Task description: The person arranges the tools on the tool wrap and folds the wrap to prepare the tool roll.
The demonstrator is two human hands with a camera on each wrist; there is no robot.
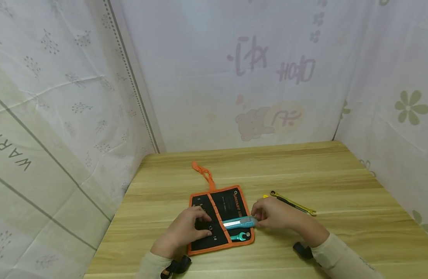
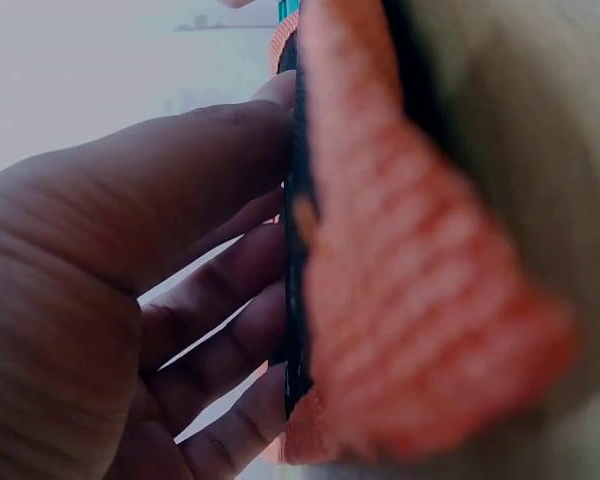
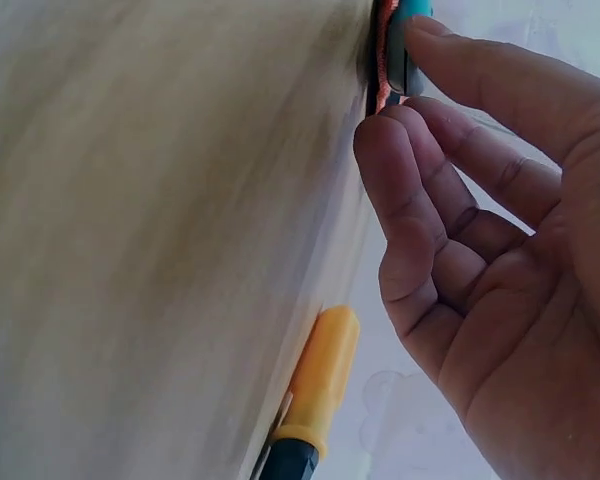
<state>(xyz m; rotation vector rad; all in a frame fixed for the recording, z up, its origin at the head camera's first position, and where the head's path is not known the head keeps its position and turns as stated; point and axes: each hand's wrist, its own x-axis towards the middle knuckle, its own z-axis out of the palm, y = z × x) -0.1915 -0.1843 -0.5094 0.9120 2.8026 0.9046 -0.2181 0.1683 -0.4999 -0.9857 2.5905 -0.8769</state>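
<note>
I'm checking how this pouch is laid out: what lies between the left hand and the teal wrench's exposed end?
In the head view, black pocket fabric printed "14", then orange trim, between the left hand and teal wrench.

The pouch (image 1: 225,204) is black with orange border, and it carries white numbers and orange letters. The strap (image 1: 212,182) is orange too. The knife (image 1: 246,222) is light blue with whitish blade, the small wrench (image 1: 239,237) is green-blue, and the long wrench (image 1: 297,206) is golden. The handle (image 3: 325,370) is yellow and black. The table (image 1: 158,201) is yellow-brown with wood stripes. The pale curtains (image 1: 200,58) have grey twigs (image 1: 50,42), green flowers (image 1: 411,107) and a faint pink bear (image 1: 250,124); the sleeves (image 1: 336,254) are cream
</note>
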